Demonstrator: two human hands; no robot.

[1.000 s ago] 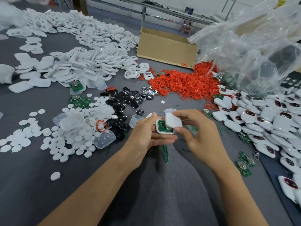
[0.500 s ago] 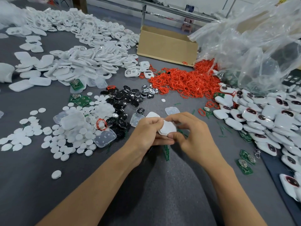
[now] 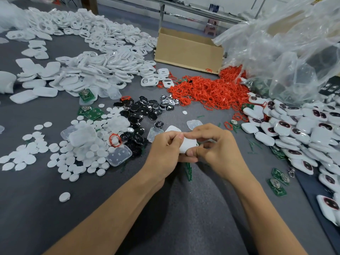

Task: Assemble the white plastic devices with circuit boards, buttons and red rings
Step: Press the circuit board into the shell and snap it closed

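Both hands meet over the grey table's middle around one white plastic device (image 3: 186,143). My left hand (image 3: 165,153) grips its left side with the thumb pressed on top. My right hand (image 3: 219,150) pinches its right side, thumb on the lower edge. The white back cover faces up and hides the circuit board inside. A heap of red rings (image 3: 207,91) lies behind. Black buttons (image 3: 143,111) spread to the left of centre. Loose green circuit boards (image 3: 92,113) sit at the left.
White shell halves (image 3: 92,67) are heaped at the back left, white round discs (image 3: 55,153) at the left. Finished devices (image 3: 298,129) pile up at the right under a clear plastic bag (image 3: 287,52). A cardboard box (image 3: 187,50) stands behind. More boards (image 3: 277,183) lie near my right wrist.
The white cover that my right hand held above the open shell has come down onto it, hiding the green board. Both hands have closed in around the device.
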